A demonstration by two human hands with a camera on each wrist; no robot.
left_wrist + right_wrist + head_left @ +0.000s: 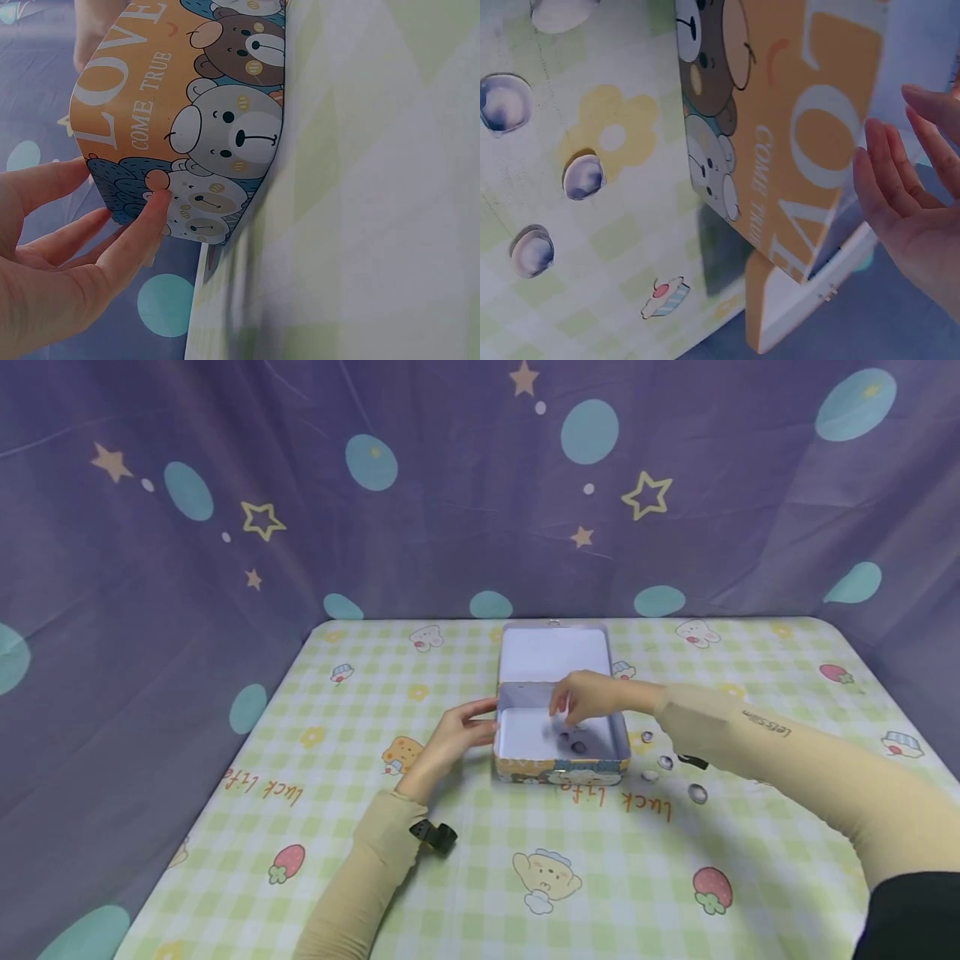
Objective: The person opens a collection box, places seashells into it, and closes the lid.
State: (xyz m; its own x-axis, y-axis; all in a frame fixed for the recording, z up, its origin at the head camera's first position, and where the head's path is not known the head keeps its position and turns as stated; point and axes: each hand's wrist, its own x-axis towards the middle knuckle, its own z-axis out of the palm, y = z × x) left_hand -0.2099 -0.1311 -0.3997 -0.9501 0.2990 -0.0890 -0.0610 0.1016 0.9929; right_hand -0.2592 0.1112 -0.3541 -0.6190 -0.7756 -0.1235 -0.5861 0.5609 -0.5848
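A rectangular tin box (561, 769) with bear pictures stands on the table, its hinged lid (555, 652) raised at the back. My left hand (450, 737) rests its extended fingertips on the box's left wall; in the left wrist view the thumb and fingers (124, 244) touch the printed side near the corner. Inside the box, my right hand (588, 695) hovers over the floor with bent, parted fingers. The right wrist view shows nothing between that thumb and those fingers (889, 169). Small dark seashells (578, 747) lie on the box floor beneath it.
Several seashells (697, 793) lie loose on the checked tablecloth (630, 910) to the right of the box, below my right forearm. A purple curtain (465, 527) with stars hangs behind the table. A black wrist camera (435, 837) is strapped to the left sleeve.
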